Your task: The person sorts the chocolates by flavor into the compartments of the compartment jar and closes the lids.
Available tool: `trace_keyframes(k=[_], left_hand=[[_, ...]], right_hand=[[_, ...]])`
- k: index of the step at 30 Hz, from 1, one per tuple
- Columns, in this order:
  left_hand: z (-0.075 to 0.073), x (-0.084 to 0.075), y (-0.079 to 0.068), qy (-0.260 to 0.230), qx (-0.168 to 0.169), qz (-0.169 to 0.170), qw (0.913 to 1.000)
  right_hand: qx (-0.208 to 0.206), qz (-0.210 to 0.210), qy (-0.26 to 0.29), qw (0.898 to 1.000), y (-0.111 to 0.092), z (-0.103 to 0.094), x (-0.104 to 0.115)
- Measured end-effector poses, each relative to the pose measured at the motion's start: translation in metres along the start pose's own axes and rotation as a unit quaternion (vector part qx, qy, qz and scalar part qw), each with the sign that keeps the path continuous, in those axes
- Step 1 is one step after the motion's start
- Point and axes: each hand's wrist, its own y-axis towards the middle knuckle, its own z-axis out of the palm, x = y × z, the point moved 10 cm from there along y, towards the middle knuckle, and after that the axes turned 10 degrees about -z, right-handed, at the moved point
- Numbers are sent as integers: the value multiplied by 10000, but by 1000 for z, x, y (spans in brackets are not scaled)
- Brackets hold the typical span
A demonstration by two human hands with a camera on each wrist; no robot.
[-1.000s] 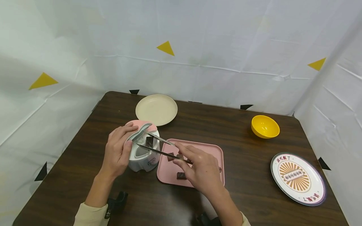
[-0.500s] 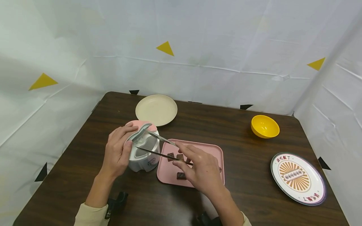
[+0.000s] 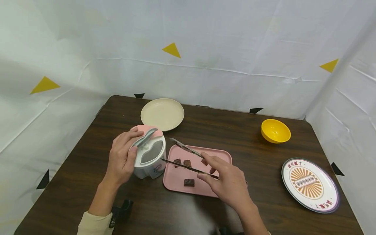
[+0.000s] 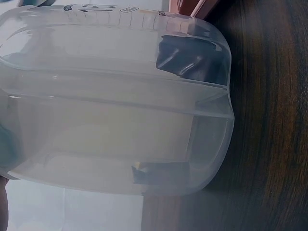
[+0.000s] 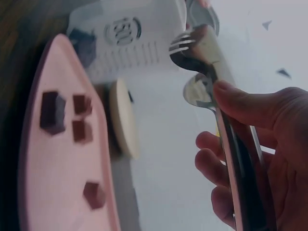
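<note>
Firstly, at the left, the raised grey plastic flap (image 3: 145, 138) of a translucent white plastic tub (image 3: 148, 171) marked 1500 is gripped between thumb and fingers by the left hand (image 3: 121, 156). Through the tub's wall, one dark, glossy block (image 4: 192, 60) is seen at the bottom; a second, dimmer shape (image 4: 161, 173) cannot be made out. Behind, one round cream plate (image 3: 162, 114) is set on the dark wood-grained table (image 3: 235, 130). Beside the tub, small brown blocks (image 3: 189, 182) are held on a pink rectangular tray (image 3: 175, 182), four being counted from the right wrist. Above it, one pair of shiny metal tongs (image 5: 240, 168), fork-ended and spoon-ended, is pinched between thumb and fingers by the right hand (image 3: 227, 182), the tips kept apart near the tub. Farther right, one round yellow bowl (image 3: 275, 131) and one round white plate with an orange sunburst (image 3: 309, 185) are placed.
</note>
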Motion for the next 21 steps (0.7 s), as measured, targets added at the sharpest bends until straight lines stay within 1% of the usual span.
trace_keyframes(k=[4,7,11,16,21], left_hand=[[0,-1,1,-3,-2,8,10000],[0,-1,1,-11,-7,21,10000],[-1,-1,1,-29,-10,31,10000],[0,-1,1,-16,-11,21,10000],[0,0,0,17,3,-1,10000]], right_hand=[[229,258,3,9994,-14,3,-20],[496,432,-79,9978,-26,7,-32],[880,564,-150,9944,-39,15,-45],[1304,704,7,9890,-52,27,-56],[1466,618,-11,9873,-58,36,-60]])
